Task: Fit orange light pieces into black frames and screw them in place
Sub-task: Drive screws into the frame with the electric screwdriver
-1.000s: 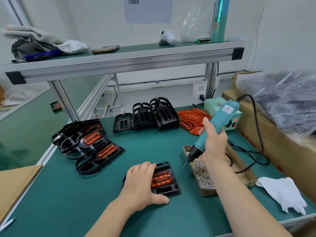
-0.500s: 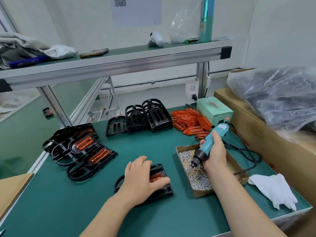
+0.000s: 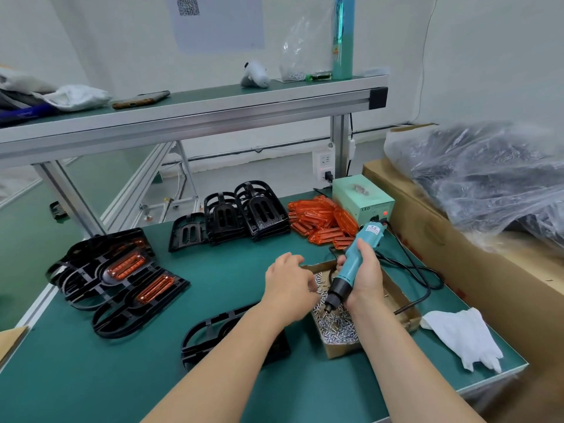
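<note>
One screwdriver (image 3: pixel 351 261) in right grip (image 3: pixel 366 277), over screws (image 3: pixel 339 328).

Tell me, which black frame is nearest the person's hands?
The single black frame lying alone, partly under the left forearm. The others sit farther off: a pile with orange pieces at left, empty stacks at the back.

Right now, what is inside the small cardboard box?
Loose silver screws fill the small cardboard box. The left hand and the electric screwdriver cover its far part.
</note>
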`<action>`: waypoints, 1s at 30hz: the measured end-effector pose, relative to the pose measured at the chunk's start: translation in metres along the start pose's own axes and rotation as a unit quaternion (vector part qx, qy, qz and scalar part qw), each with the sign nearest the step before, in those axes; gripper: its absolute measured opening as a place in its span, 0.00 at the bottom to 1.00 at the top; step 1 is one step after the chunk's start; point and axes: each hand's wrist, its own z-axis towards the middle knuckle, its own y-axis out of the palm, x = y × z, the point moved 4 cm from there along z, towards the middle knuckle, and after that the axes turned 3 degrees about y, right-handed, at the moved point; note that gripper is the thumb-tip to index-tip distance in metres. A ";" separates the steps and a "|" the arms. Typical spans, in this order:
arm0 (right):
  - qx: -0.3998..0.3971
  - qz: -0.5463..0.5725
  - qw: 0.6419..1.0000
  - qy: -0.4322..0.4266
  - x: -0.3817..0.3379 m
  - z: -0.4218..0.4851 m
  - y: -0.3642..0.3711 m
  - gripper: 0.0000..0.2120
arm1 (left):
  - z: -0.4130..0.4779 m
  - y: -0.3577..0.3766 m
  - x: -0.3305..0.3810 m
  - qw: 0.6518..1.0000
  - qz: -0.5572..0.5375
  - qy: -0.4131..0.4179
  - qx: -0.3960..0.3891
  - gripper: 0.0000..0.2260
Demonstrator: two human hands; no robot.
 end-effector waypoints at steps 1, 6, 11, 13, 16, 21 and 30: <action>0.002 0.000 1.000 0.000 0.000 0.000 0.000 0.12 | 0.003 0.004 0.003 1.000 0.018 0.000 -0.016 0.07; -0.002 0.005 1.000 -0.001 0.001 0.002 -0.002 0.11 | 0.010 0.019 0.008 0.996 0.082 -0.010 -0.040 0.12; -0.009 0.009 1.000 -0.002 0.002 0.006 -0.002 0.10 | 0.012 0.028 0.010 0.998 0.042 -0.036 -0.029 0.11; -0.008 0.012 1.000 -0.003 0.002 0.007 -0.002 0.11 | 0.012 0.029 0.011 0.999 0.033 -0.028 -0.018 0.09; -0.008 0.008 1.000 -0.003 0.002 0.007 -0.003 0.12 | 0.006 0.026 0.007 1.000 -0.009 -0.025 0.010 0.06; -0.001 0.015 1.000 -0.001 0.001 0.005 -0.003 0.12 | -0.011 0.003 0.000 0.968 -0.211 -0.033 0.134 0.06; -0.010 0.015 0.999 -0.042 -0.004 -0.004 0.011 0.09 | -0.051 -0.009 -0.045 0.850 -0.508 -0.117 0.075 0.06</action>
